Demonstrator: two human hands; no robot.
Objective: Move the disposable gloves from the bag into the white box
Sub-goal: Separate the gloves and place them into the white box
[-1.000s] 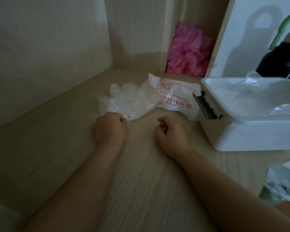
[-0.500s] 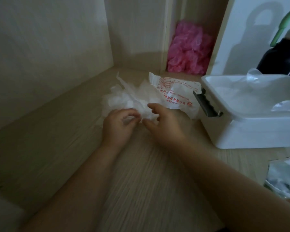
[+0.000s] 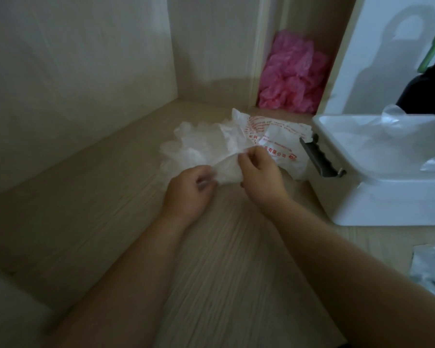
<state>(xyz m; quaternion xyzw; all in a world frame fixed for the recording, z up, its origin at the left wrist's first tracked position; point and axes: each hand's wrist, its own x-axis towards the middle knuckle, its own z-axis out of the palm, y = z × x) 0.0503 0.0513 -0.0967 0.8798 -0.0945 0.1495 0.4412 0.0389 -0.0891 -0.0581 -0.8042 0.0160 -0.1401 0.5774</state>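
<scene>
The wooden bench point(image 3: 86, 222) carries the white box point(image 3: 387, 202) at three o'clock. At the box's nine o'clock lies the printed bag point(image 3: 279, 139), with disposable gloves point(image 3: 194, 146) spilling from it. The left hand point(image 3: 189, 192) and right hand point(image 3: 261, 174) both pinch one glove.

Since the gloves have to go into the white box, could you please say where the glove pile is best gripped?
Probably the near, bunched edge of the glove pile, where the left hand and right hand pinch it, coming from the front: the sheets are thin and limp, and the bag lies at their right side.
</scene>
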